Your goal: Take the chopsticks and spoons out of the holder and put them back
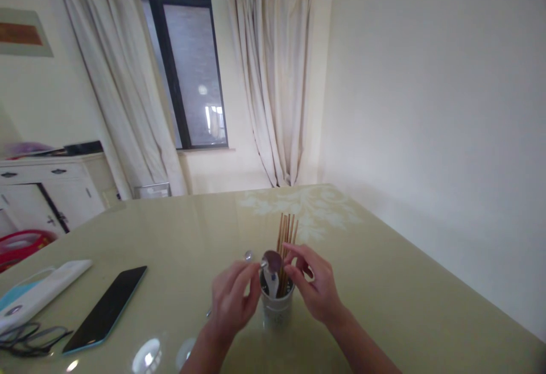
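Note:
A white cup stands upright on the table between my two hands. Several thin wooden chopsticks rise from it, beside a white spoon and a metal spoon with a dark, rounded bowl. At the cup's left, my left hand is closed, thumb and forefinger pinching the metal spoon near its bowl. My right hand is on the other side, fingers bent and apart, fingertips at the chopsticks; whether they touch is unclear. Behind my left hand lies another metal spoon, partly hidden.
To the left on the glossy table lie a black phone or tablet, a long white object and eyeglasses. A wall borders the table on the right. A white cabinet stands at the far left.

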Demonstrator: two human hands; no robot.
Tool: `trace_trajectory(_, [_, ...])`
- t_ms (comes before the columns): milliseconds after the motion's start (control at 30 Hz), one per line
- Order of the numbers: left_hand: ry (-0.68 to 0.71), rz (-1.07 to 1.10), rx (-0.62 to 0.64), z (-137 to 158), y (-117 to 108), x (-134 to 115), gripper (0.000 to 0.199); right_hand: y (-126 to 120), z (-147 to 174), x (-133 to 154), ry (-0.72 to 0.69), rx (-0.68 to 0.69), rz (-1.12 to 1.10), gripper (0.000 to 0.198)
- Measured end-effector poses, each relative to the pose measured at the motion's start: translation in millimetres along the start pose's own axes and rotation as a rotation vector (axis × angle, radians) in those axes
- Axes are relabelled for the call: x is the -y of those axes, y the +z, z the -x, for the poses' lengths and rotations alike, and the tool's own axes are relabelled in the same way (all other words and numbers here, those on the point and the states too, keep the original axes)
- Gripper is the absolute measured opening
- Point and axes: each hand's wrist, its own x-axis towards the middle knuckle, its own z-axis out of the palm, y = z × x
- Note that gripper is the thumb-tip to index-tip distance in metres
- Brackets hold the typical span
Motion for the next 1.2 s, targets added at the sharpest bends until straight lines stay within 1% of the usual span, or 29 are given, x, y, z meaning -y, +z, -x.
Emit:
trace_trajectory(33, [0.108, -0.009, -0.004, -1, -2, -5, 0.023, -1, 1, 1, -0.025, 0.006, -0.029, 0.029])
trace_trajectory(67, [0.185, -0.018, 0.003, -1, -3, -9, 0.025, -2, 1, 2, -0.047, 0.015, -0.053, 0.026])
trace_trajectory(100, [0.229, -0.022, 0.016, -2, -4, -12, 0.025, -3, 1, 3, -0.062, 0.024, -0.071, 0.024])
trace_trajectory(133, [0.243, -0.02, 0.03, -2, -4, -15, 0.025, -4, 2, 5, -0.067, 0.033, -0.087, 0.023])
trace_trajectory(267, [0.154, -0.022, 0.03, -1, -2, -20, 0.025, -7, 3, 11, -0.058, 0.069, -0.148, 0.03])
trace_trajectory(333, [0.127, -0.017, 0.046, 1, -1, -20, 0.028, -5, 4, 11, -0.05, 0.06, -0.148, 0.029])
trace_trajectory(400, [0.121, 0.001, 0.073, 2, -1, -18, 0.03, -2, 4, 8, -0.011, -0.007, -0.136, 0.023])
trace_trajectory(433, [0.097, 0.011, 0.08, 2, -1, -17, 0.03, -1, 3, 6, 0.023, -0.065, -0.146, 0.021])
trace_trajectory(467, [0.047, 0.022, 0.077, 1, -1, -14, 0.03, 0, 2, 4, 0.063, -0.133, -0.172, 0.02])
trace_trajectory(500, [-0.03, 0.034, 0.066, 1, 0, -10, 0.029, 0, 0, 2, 0.103, -0.205, -0.212, 0.02])
trace_trajectory(567, [-0.263, 0.027, 0.059, 0, 2, 1, 0.029, -3, -6, -1, 0.165, -0.341, -0.297, 0.02])
trace_trajectory(600, [-0.388, -0.001, 0.078, 0, 4, 8, 0.03, -6, -8, -3, 0.186, -0.396, -0.325, 0.021])
trace_trajectory(633, [-0.502, -0.046, 0.118, 1, 6, 15, 0.03, -8, -11, -3, 0.2, -0.437, -0.339, 0.022])
trace_trajectory(667, [-0.592, -0.107, 0.186, 3, 8, 22, 0.029, -11, -14, -4, 0.209, -0.459, -0.345, 0.024])
trace_trajectory(700, [-0.653, -0.176, 0.278, 5, 10, 28, 0.029, -13, -15, -4, 0.216, -0.467, -0.345, 0.026])
trace_trajectory(833, [-0.732, -0.387, 0.675, 19, 14, 43, 0.028, -15, -19, -5, 0.238, -0.442, -0.327, 0.033])
trace_trajectory(867, [-0.751, -0.414, 0.743, 22, 14, 45, 0.027, -14, -18, -6, 0.246, -0.44, -0.318, 0.035])
trace_trajectory(933, [-0.792, -0.425, 0.824, 27, 14, 48, 0.025, -11, -17, -10, 0.264, -0.432, -0.294, 0.038])
trace_trajectory(1000, [-0.808, -0.394, 0.841, 31, 13, 51, 0.021, -8, -15, -14, 0.281, -0.381, -0.265, 0.039])
trace_trajectory(1067, [-0.795, -0.353, 0.809, 34, 14, 54, 0.021, -6, -12, -18, 0.285, -0.283, -0.212, 0.039])
trace_trajectory(1133, [-0.8, -0.297, 0.732, 33, 15, 55, 0.022, -6, -8, -20, 0.257, -0.183, -0.113, 0.04])
trace_trajectory(1200, [-0.852, -0.211, 0.613, 29, 15, 54, 0.024, -5, -5, -22, 0.197, -0.112, 0.012, 0.04])
